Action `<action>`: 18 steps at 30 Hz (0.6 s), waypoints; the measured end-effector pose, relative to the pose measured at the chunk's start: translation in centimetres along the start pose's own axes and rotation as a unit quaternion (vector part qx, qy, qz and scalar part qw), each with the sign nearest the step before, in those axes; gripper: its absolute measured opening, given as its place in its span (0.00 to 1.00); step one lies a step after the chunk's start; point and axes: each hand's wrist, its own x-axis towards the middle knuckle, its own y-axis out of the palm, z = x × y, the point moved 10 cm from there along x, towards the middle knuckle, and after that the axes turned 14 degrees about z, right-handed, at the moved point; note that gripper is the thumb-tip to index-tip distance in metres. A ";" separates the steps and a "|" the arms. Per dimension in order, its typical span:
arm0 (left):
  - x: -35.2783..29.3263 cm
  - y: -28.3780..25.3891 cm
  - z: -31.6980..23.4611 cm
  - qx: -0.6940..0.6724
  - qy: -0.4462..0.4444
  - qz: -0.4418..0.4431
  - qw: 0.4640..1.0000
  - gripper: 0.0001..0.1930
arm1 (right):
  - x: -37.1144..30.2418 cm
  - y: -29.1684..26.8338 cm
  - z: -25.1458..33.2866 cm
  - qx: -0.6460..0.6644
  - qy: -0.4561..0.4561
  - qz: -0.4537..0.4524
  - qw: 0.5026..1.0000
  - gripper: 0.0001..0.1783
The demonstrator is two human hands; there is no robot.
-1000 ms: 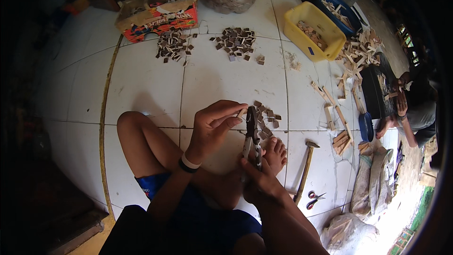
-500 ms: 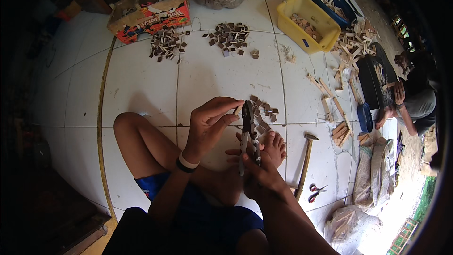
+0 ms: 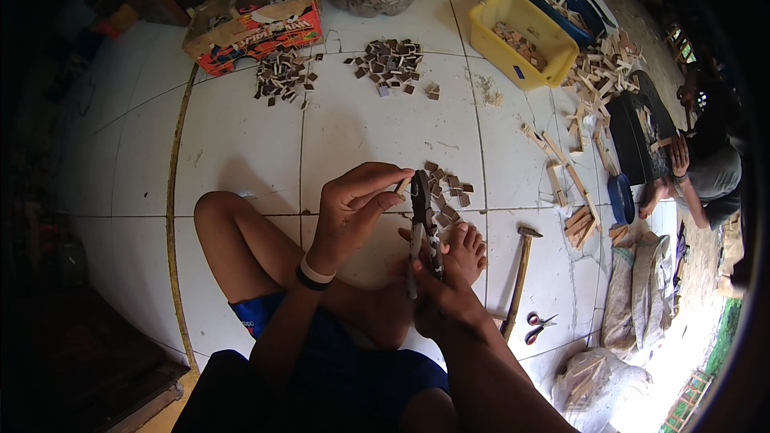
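My left hand [image 3: 353, 208] pinches a small pale wooden piece [image 3: 403, 185] between thumb and fingertips. Its end sits against or very close to the dark jaws of a pair of pliers [image 3: 420, 200]; whether the jaws grip it cannot be made out. My right hand [image 3: 441, 293] is wrapped round the pliers' worn, patchy handles, with the jaws pointing away from me. Just beyond the tool, several small brown square pieces [image 3: 449, 188] lie scattered on the tiles, near my bare foot [image 3: 467, 252].
Two piles of brown-and-pale pieces [image 3: 389, 62] lie farther off, by a printed carton [image 3: 265, 36]. A yellow tub [image 3: 513, 44] stands far right, near wood offcuts [image 3: 605, 72]. A hammer [image 3: 521, 273] and scissors [image 3: 539, 327] lie right. Another person [image 3: 706, 168] works at far right.
My left hand and the wooden piece have shifted very slightly left. The fingers of my right hand have moved in nearer the handles. The person at far right has changed posture.
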 end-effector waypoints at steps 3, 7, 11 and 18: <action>0.0 -0.1 0.4 -0.020 0.010 -0.003 1.000 0.17 | -0.2 -1.3 -0.1 -0.218 0.029 -0.067 0.973 0.29; 0.1 0.0 1.1 -0.027 0.010 -0.006 1.000 0.17 | -1.0 -2.3 2.8 -0.425 -0.002 -0.181 0.887 0.38; 0.3 0.0 1.6 -0.052 -0.002 -0.006 0.999 0.17 | -1.2 -3.0 3.1 -0.349 0.018 -0.230 0.908 0.49; -0.1 -0.6 0.8 -0.043 0.002 -0.010 0.999 0.18 | -1.0 -4.7 2.4 -0.357 0.038 -0.271 0.893 0.20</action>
